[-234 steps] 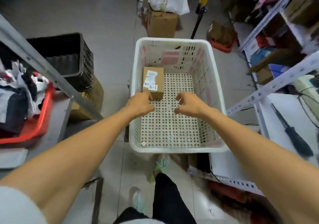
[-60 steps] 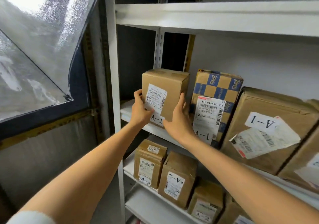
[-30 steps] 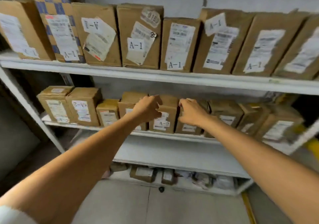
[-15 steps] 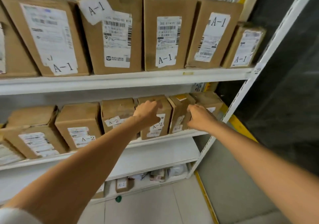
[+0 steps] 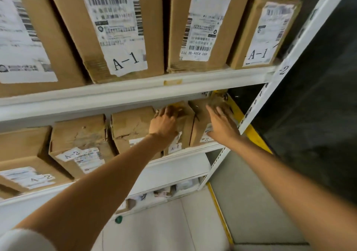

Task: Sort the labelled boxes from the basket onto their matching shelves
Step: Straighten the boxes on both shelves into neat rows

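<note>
Well left of the left hand (image 5: pixel 164 123), A-2 boxes (image 5: pixel 81 144) stand in a row on the lower shelf (image 5: pixel 193 151). The left forearm crosses the front of the one nearest the hand. The left hand lies on the top front edge of a narrow box (image 5: pixel 184 132), whose A-2 label shows just below the wrist. Its fingers reach back over the top, slightly bent, but blur hides whether they grip the box or only rest there. Touching that box on its right is the end box (image 5: pixel 199 123), last in the row. The right hand (image 5: pixel 222 125) lies flat against it with fingers straight and a little spread, the palm over the upper front corner, holding nothing. Above both hands, on the upper shelf (image 5: pixel 135 90), the A-1 boxes (image 5: pixel 204 18) stand upright side by side. Right of the right hand rises the white post (image 5: pixel 289 57), which carries a "-2" tag. Below the hands lies grey floor (image 5: pixel 173 221).
</note>
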{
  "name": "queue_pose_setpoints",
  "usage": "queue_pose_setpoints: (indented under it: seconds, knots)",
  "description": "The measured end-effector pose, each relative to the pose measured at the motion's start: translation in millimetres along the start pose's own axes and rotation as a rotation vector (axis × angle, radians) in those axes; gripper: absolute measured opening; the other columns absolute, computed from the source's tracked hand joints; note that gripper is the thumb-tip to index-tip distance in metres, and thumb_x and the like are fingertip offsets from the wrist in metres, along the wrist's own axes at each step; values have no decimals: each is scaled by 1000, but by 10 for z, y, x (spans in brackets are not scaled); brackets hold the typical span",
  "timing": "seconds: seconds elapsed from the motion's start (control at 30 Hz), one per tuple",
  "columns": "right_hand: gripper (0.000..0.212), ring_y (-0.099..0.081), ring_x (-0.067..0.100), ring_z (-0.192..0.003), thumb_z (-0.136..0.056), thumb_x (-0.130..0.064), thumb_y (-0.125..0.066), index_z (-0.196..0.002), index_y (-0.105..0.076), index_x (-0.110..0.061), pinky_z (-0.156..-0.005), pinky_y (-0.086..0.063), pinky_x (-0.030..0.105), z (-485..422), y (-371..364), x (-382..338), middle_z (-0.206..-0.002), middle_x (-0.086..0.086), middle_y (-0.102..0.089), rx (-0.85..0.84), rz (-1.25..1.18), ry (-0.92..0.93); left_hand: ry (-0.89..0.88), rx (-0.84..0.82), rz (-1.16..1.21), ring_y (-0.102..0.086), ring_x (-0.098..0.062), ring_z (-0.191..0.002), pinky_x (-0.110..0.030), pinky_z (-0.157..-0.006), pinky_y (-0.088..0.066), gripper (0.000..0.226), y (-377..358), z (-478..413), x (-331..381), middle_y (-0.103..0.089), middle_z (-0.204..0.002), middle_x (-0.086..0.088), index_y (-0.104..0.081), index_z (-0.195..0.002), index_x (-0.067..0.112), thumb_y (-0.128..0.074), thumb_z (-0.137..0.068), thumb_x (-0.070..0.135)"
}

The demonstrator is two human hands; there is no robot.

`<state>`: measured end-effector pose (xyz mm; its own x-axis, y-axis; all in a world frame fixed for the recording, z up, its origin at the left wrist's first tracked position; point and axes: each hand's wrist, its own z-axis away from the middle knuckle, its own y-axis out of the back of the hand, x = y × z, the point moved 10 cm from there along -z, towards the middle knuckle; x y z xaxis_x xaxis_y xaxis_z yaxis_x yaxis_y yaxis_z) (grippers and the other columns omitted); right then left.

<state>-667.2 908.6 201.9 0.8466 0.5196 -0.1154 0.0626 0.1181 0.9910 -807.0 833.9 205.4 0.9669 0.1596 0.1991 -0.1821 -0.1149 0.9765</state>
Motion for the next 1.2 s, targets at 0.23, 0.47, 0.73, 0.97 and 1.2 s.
queue_pose_setpoints:
  seconds: [0.23, 0.47, 0.73, 0.97, 1.2]
  knots:
    - [79, -24, 36, -136, -82, -10, -71, -147, -28, -20, -99, -42, 39, -159, -145, 214, -151, 12, -21, 81, 109, 139, 73, 88, 28, -49, -28, -121, -35, -93, -47, 61, -27, -45, 63, -46, -136, -7, -36, -145, 24, -54, -92, 1]
    - [77, -38, 35, -129, -79, 3, -68, -145, -37, -22, -102, -43, 44, -216, -61, 497, -144, 8, -40, 158, 179, 244, 67, 118, 68, -52, -30, -117, -39, -95, -48, 52, -37, -134, 240, -50, -131, -11, -43, -141, 19, -60, -93, 10]
    - [70, -31, 29, -140, -90, -17, -64, -149, -28, -16, -112, -34, 41, -131, 101, 362, -153, 9, -29, 128, -67, 233, 166, 29, 83, -15, -29, -146, -40, -116, -25, 84, -4, -26, 270, -13, -160, -9, -11, -153, 23, -64, -89, 13]
    - [47, -43, 30, -125, -87, -14, -62, -131, -48, -5, -106, -38, 41, 370, 120, -1384, -134, 13, -47, 139, -40, 686, 320, 172, -68, -36, -27, -133, -37, -103, -42, 70, 594, 877, -741, -32, -149, -9, -27, -148, 16, -60, -90, 38]
    - [82, -18, 32, -145, -92, -4, -56, -154, -4, -11, -118, -23, 39, 351, -199, -2427, -160, 15, -10, -64, -73, 644, 503, -87, -132, -30, -36, -140, -43, -115, -26, 81, 532, 1544, -1867, -24, -155, -17, -13, -153, 18, -64, -90, 24]
